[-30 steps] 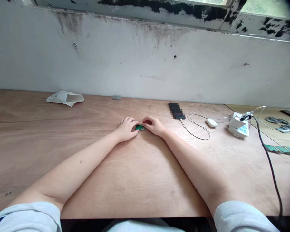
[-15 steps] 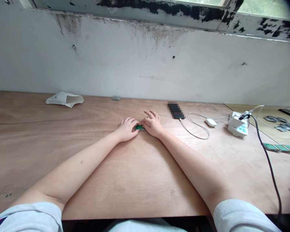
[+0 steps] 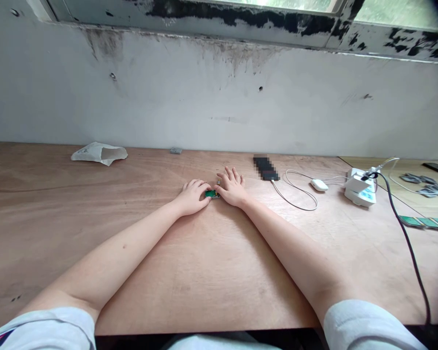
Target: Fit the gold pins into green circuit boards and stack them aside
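A small green circuit board (image 3: 211, 194) lies flat on the plywood table (image 3: 149, 262), between my hands. My left hand (image 3: 192, 197) rests on the table with its fingertips pressed against the board's left end. My right hand (image 3: 231, 188) sits just to the right, its fingers spread and its thumb side beside the board. A tiny metal part (image 3: 218, 183) stands just above the board, by my right hand's fingers. Part of the board's detail is too small to make out.
A blurred black phone (image 3: 265, 168) lies on the table with a white cable running to a white oval device (image 3: 319, 184) and a white power strip (image 3: 359, 190). Several green boards (image 3: 421, 222) lie at right. A crumpled paper bag (image 3: 99, 153) lies by the wall.
My right hand has opened and drawn back from the board, fingers now spread. The tiny metal part now shows above the board. The left hand stays on the board.
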`<action>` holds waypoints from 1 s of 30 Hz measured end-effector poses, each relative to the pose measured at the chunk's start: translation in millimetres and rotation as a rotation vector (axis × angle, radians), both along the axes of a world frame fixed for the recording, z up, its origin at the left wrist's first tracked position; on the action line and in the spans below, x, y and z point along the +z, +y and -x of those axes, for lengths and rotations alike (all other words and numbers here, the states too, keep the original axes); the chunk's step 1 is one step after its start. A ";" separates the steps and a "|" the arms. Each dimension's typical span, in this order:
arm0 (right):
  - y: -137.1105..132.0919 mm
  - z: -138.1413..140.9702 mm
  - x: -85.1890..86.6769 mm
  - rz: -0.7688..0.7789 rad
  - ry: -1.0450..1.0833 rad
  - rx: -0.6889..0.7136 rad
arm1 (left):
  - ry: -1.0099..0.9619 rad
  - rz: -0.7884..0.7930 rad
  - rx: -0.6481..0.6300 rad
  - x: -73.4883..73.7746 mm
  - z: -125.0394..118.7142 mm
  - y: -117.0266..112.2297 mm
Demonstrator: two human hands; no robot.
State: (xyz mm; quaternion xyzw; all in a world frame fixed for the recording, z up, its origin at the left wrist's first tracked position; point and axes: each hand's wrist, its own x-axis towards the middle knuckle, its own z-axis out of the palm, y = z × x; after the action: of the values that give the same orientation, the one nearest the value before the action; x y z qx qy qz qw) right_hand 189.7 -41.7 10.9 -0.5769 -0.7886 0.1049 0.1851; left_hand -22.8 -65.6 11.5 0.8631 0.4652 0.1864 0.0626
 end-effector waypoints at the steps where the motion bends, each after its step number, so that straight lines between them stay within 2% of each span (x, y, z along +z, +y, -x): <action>1: 0.1 -0.5 0.5 0.005 0.009 0.002 | -0.002 0.000 -0.001 0.5 -0.2 -0.1; 10: 3.3 -1.5 -3.4 -0.009 0.066 -0.081 | -0.013 -0.001 0.007 3.7 -1.9 -1.6; 14: 5.4 0.2 -7.0 -0.024 0.025 -0.075 | -0.020 0.012 0.000 3.8 -1.8 -1.8; 23: 2.9 -0.1 0.2 -0.017 0.041 -0.050 | -0.008 0.016 0.010 3.4 -2.4 -1.5; 30: 4.7 -1.0 -1.4 -0.048 0.034 -0.054 | -0.014 0.039 0.014 7.5 -4.0 -2.9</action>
State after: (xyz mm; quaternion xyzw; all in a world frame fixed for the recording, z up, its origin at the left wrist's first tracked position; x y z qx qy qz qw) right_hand 190.7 -37.1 9.5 -0.5915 -0.7719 0.0906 0.2148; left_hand -18.9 -68.5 19.0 0.8571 0.4743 0.1837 0.0812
